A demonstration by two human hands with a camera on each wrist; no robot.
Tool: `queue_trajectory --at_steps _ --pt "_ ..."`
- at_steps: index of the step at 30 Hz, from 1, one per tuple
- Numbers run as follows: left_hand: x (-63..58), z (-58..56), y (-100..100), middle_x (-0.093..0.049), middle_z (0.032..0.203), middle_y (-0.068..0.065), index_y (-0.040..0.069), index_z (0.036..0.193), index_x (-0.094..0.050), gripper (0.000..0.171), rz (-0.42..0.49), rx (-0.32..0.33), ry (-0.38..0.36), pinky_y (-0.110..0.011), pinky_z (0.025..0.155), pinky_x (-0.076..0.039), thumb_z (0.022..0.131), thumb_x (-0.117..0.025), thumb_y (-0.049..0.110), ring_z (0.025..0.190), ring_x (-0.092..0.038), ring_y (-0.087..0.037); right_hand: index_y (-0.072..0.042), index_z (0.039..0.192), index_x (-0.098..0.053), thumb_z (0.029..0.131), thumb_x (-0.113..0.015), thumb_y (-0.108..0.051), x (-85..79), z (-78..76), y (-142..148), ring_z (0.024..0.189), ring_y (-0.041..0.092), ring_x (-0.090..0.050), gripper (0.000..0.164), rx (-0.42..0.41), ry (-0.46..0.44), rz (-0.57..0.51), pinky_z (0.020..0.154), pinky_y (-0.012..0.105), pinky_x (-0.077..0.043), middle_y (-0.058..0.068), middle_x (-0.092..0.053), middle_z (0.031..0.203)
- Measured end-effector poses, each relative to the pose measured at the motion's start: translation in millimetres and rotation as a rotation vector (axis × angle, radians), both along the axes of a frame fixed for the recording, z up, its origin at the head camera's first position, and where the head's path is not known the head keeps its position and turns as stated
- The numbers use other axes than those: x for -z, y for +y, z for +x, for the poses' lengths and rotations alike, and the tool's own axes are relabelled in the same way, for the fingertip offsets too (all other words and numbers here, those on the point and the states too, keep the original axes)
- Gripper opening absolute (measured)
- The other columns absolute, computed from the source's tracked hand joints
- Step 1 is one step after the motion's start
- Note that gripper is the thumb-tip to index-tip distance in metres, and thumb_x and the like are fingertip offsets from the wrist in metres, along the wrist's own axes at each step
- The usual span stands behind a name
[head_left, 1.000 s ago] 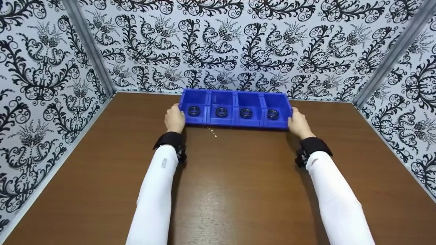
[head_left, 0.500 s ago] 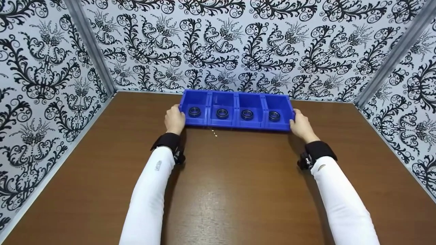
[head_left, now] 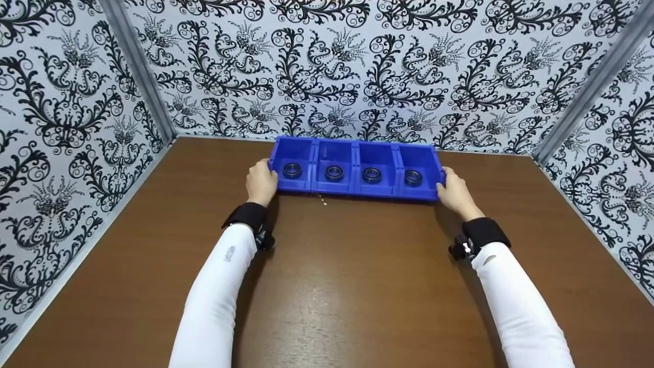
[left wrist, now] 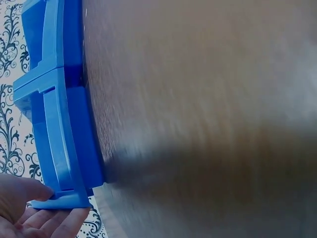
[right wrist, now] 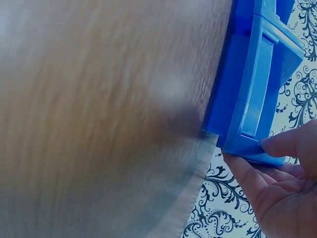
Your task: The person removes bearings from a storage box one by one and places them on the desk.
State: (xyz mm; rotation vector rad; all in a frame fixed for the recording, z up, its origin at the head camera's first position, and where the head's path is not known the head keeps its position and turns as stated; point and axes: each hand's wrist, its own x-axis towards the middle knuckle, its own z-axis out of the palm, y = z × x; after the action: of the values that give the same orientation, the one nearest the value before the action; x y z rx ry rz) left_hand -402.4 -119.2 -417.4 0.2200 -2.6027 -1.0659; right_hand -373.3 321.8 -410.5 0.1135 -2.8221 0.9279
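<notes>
Blue bin row (head_left: 377, 153), four compartments side by side, spans between both hands at the far side of the table. Left hand (head_left: 261, 183) has its left end, right hand (head_left: 454, 194) its right end. Both grips narrow, pinching the bin: in the wrist views, thumb on one side of the end wall, fingers outside and under it. Can't tell whether the base rests on the wood or is slightly raised. Right end sits a touch nearer the wearer than the left.

Bin material: smooth, glossy plastic, raised dividers, low front, taller back, squared recessed panels on the front lip. One dark metal ring (head_left: 334, 179) lies flat in each compartment, four total, round with an open centre, shiny rims; the rightmost is close to its left divider.

Outward: brown wood-grain table (head_left: 347, 255), glossy, light glare in the middle; small pale flecks (head_left: 323, 201) just in front of the bin. Black wrist straps (head_left: 245, 214) with small dark devices, white stretchy sleeves (head_left: 209, 301). Behind, white wall panels (head_left: 332, 66) with black scrollwork floral print; grey metal posts (head_left: 138, 66) at the corners.
</notes>
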Motion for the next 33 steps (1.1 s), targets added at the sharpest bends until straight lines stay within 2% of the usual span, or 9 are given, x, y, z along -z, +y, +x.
queue_trajectory --at_steps 16,26,33 --pt "-1.9 12.9 -10.0 -0.069 0.130 -0.026 0.001 0.134 -0.065 0.038 -0.004 0.047 -0.007 -0.059 0.099 -0.054 0.097 -0.061 0.006 0.118 -0.067 -0.047 0.022 0.146 -0.032 0.100 -0.046 0.002 1.1 10.8 -1.3 0.136 0.059 -0.045 0.053 -0.003 0.005 -0.018 0.115 0.066 -0.039 0.048 -0.043 0.144" --pt "-2.5 23.9 -12.0 -0.067 0.135 -0.025 -0.002 0.137 -0.062 0.041 0.013 0.074 -0.023 -0.056 0.103 -0.054 0.097 -0.061 0.007 0.123 -0.066 -0.044 0.022 0.147 -0.031 0.100 -0.046 0.003 -0.8 24.6 -3.1 0.135 0.059 -0.047 0.053 0.008 0.001 -0.019 0.113 0.066 -0.041 0.047 -0.043 0.144" --pt "-2.0 31.5 -16.6 -0.069 0.132 -0.024 -0.003 0.135 -0.063 0.039 0.020 0.088 -0.018 -0.055 0.104 -0.054 0.096 -0.061 0.005 0.122 -0.067 -0.042 0.022 0.147 -0.031 0.100 -0.044 0.002 -1.7 32.1 -4.2 0.136 0.060 -0.044 0.053 -0.002 -0.010 -0.010 0.115 0.066 -0.039 0.048 -0.042 0.145"
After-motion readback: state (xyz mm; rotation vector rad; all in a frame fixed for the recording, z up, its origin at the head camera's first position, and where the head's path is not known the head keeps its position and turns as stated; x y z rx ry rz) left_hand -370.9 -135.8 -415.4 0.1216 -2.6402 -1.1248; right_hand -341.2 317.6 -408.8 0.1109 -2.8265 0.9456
